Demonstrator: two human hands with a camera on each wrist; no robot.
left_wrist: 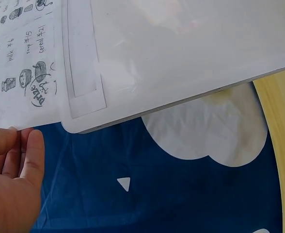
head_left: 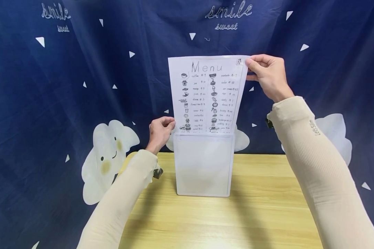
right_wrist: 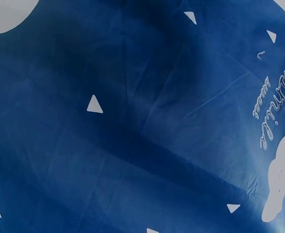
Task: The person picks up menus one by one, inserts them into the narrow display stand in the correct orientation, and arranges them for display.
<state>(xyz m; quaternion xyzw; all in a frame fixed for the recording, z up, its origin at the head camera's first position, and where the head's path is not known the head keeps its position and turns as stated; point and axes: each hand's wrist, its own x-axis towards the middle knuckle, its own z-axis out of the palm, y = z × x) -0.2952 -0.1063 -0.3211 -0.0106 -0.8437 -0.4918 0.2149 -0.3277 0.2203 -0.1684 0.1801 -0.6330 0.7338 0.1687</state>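
A white paper menu (head_left: 202, 97) with handwritten prices and small food drawings stands upright in the head view. Its lower edge meets the top of a white upright display stand (head_left: 204, 166) on the table; whether the sheet's bottom runs inside or behind it I cannot tell. My right hand (head_left: 271, 74) pinches the menu's upper right corner between thumb and fingers. Lower down, my left hand (head_left: 161, 133) pinches the left edge just above the stand. In the left wrist view the fingers (left_wrist: 33, 155) meet at the paper's edge, beside the stand's rounded corner (left_wrist: 72, 124).
The stand rests on a light wooden table (head_left: 268, 207). Behind hangs a dark blue curtain (head_left: 112, 86) printed with white triangles, clouds and "smile sweet" lettering. The right wrist view shows mostly this curtain (right_wrist: 147, 145).
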